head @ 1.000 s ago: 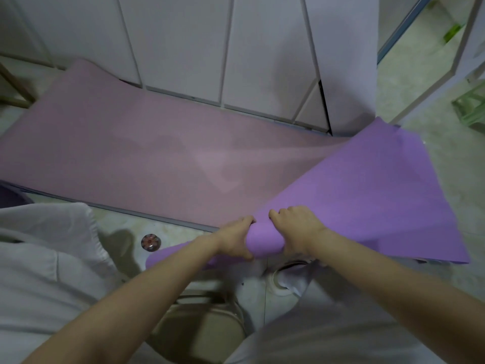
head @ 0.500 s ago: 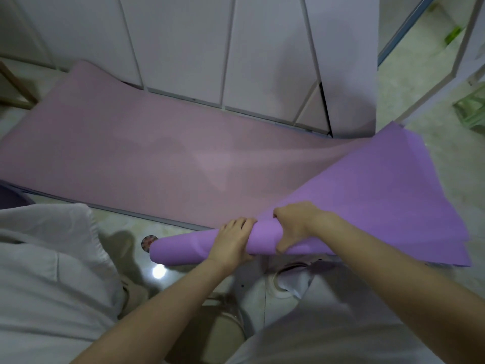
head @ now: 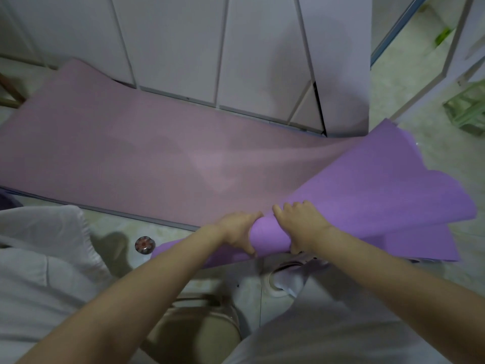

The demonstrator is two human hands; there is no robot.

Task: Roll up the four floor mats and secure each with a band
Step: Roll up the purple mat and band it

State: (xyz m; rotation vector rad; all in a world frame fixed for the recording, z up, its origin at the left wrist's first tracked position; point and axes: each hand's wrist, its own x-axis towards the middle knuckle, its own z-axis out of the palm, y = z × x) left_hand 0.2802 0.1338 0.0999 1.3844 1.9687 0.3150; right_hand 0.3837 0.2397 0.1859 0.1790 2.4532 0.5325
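cabinet doors: pale panels across the top of our view, standing along the far edge of the pink mat.
pink mat: lies flat on the floor, long side against the cabinet base. A darker edge shows under its near side.
purple mat: at the right, partly rolled. The loose sheet is lifted off the floor and fans out to the right with a wavy far edge, and its far corner reaches the cabinet corner. Where it meets the pink mat's right end the view is soft, so we cannot tell whether it is a separate mat or the pink one's turned-over underside.
white garment: fills the lower left, with more white cloth at the lower right under the arms.
rolled end: a tight tube at centre, tapering left under the left forearm toward the drain cover.
right hand: on top of the rolled end, fingers curled over the far side, gripping it.
left hand: just beside the right hand, fingers wrapped over the tube and thumb on the near side, gripping it.
green crate: on the floor at the right edge, well apart from the mats.
drain cover: small round disc in the floor, just left of the tube's narrow tip.
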